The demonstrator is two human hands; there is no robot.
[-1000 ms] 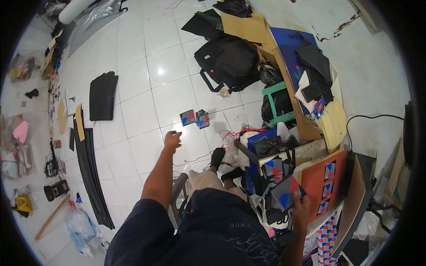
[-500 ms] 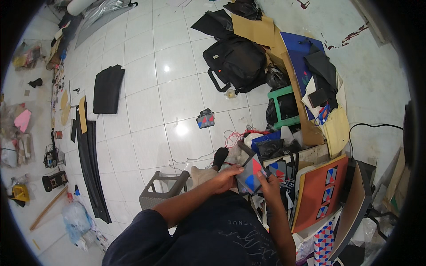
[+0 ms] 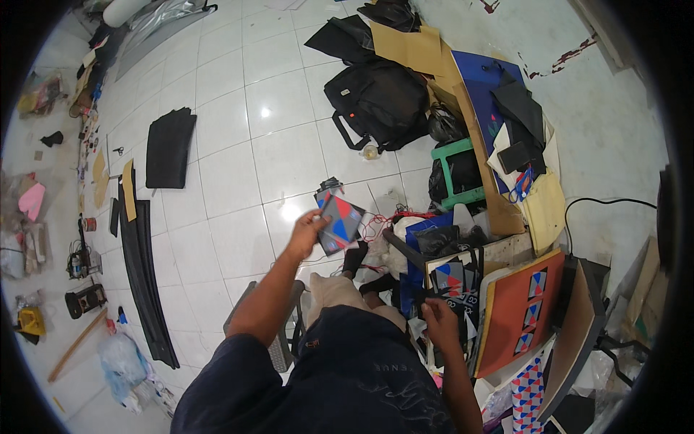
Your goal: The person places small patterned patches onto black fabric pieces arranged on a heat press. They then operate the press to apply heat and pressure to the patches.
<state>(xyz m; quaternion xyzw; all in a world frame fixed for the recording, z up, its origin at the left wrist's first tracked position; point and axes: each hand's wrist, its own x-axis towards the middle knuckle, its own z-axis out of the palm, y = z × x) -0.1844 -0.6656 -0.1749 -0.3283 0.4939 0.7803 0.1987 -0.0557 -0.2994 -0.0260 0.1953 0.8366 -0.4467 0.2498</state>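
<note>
A flat grey panel with blue and red shapes (image 3: 340, 224) is pinched by its left edge in my left hand (image 3: 309, 233). It hangs over the floor in front of my knees. Behind it, partly covered, a small pile of similar grey patterned pieces (image 3: 330, 185) lies on the tiles. My right hand (image 3: 439, 322) is by my right thigh with its fingers curled together. Whatever they grip, if anything, is too small to make out. Beside that hand stand several black and patterned pieces (image 3: 450, 278), some with white print.
A grey plastic stool (image 3: 278, 354) is at my left leg. An orange board with patterned panels (image 3: 522, 318) leans at the right. Farther off are a black backpack (image 3: 379, 105), a green plastic stool (image 3: 447, 173) and folded black material (image 3: 170, 148). Red cord (image 3: 379, 226) trails over the floor.
My left hand has carried the patterned panel left and forward, toward the pile on the floor. My right hand has let go of the panel and dropped slightly nearer my body.
</note>
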